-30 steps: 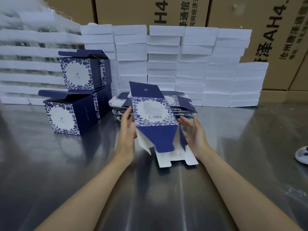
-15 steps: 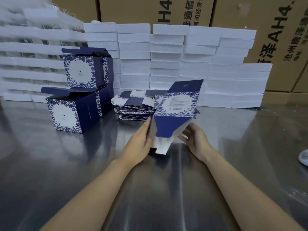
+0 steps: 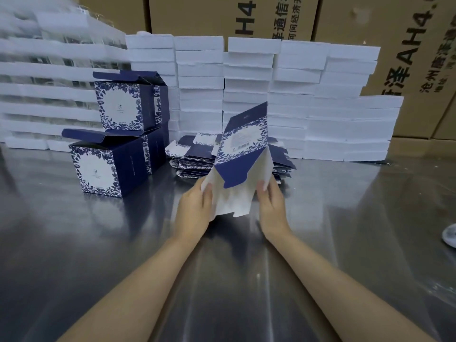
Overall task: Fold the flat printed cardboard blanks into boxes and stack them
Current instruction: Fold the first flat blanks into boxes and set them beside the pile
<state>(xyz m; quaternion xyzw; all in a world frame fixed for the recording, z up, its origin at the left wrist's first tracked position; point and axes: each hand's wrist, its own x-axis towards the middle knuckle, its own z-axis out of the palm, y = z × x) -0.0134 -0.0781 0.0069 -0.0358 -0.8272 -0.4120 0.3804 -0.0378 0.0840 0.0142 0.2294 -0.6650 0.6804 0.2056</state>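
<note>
Left hand [image 3: 195,208] and right hand [image 3: 271,206] grasp blank [image 3: 241,166] by its white lower flaps, tilted above table [image 3: 74,243]; folded boxes [image 3: 116,134] stacked left

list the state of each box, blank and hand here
held blank: partly opened, tilted, bottom flaps loose
left hand: grips the blank's left edge
right hand: grips its right edge
blank pile: flat, unfolded
lower box: folded, lid open
upper box: folded, lid open, stacked

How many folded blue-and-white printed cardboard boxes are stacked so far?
3 visible: front box on the steel table, another behind it, one on top. More may be hidden behind.
</note>
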